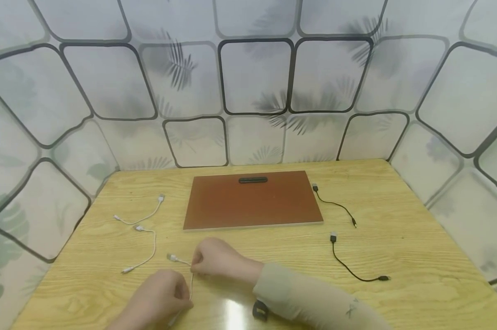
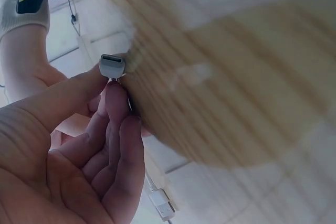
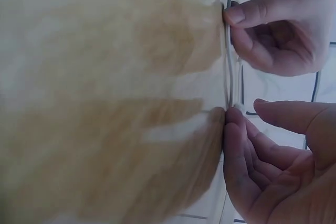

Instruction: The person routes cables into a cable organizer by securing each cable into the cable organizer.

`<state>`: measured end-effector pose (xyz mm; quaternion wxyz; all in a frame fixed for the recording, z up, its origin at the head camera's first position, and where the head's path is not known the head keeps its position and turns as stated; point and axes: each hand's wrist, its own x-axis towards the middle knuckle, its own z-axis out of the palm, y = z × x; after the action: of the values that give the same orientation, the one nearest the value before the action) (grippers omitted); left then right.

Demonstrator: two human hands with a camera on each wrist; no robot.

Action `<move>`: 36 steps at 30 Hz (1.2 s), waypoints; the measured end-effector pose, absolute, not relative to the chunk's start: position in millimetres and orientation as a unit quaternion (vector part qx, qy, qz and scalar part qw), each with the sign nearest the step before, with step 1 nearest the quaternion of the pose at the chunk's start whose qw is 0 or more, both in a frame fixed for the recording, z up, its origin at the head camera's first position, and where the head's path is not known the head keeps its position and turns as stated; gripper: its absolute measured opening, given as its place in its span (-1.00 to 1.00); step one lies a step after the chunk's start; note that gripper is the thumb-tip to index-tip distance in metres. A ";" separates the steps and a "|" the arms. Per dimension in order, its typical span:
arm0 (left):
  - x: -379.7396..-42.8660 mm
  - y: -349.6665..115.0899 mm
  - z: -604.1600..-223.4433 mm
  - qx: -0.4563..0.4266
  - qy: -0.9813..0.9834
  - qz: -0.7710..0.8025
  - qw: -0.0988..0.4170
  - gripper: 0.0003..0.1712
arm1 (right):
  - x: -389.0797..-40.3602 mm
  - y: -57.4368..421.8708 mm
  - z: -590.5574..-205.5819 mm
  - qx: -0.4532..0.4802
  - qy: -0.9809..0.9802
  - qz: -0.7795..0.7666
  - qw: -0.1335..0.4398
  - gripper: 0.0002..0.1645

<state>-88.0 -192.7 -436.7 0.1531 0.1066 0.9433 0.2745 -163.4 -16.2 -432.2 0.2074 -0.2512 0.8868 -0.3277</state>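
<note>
A short white USB cable (image 1: 191,288) lies on the table between my hands, its USB plug (image 1: 172,257) at the far end. My left hand (image 1: 159,293) pinches it between thumb and forefinger near the other end, just behind the small grey-white connector (image 2: 112,67), whose opening faces the camera. Farther up the cord, toward the USB plug, is my right hand (image 1: 217,259). In the right wrist view its fingertips (image 3: 233,115) touch the cable, with the thumb standing apart from them.
Two more white cables (image 1: 154,243) lie on the left. Two black cables (image 1: 347,270) lie on the right. A brown board (image 1: 252,206) with a black bar (image 1: 253,180) on it sits at the back middle. A dark device (image 1: 260,310) shows beside the right sleeve. Patterned fabric (image 1: 252,78) surrounds the table.
</note>
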 end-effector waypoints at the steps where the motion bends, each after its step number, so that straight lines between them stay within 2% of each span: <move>1: -88.3 -192.2 -436.7 0.108 0.945 0.270 0.151 -0.72 | -164.8 -17.7 -433.3 -0.249 0.892 -0.320 0.202 -0.88; 8: -86.4 -191.2 -433.1 0.111 0.947 0.257 0.156 -0.79 | -170.3 -29.3 -431.8 -0.251 0.919 -0.247 0.178 -0.65; 11: -84.6 -190.4 -431.2 0.101 0.949 0.253 0.158 -0.79 | -169.1 -35.3 -431.2 -0.273 0.932 -0.193 0.141 -0.53; 16: -83.9 -187.3 -429.0 0.082 0.950 0.252 0.165 -0.78 | -165.9 -40.5 -431.1 -0.294 0.938 -0.146 0.110 -0.48; 23: -83.0 -190.8 -430.5 0.101 0.943 0.276 0.155 -0.77 | -168.7 -36.6 -431.0 -0.280 0.937 -0.168 0.124 -0.50; 31: -88.0 -195.0 -428.3 0.099 0.932 0.310 0.159 -0.89 | -175.4 -22.5 -429.5 -0.281 0.910 -0.255 0.166 -0.33; 34: -91.6 -196.9 -431.1 0.101 0.930 0.320 0.152 -0.90 | -177.9 -18.4 -431.2 -0.283 0.904 -0.273 0.171 -0.37; 36: -93.4 -198.0 -432.6 0.096 0.928 0.325 0.153 -0.91 | -178.4 -16.6 -430.1 -0.276 0.904 -0.278 0.170 -0.47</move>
<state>-93.4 -198.0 -432.6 0.1526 0.0958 0.9285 0.3248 -178.4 -16.6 -430.1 0.1702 -0.2757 0.9044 -0.2777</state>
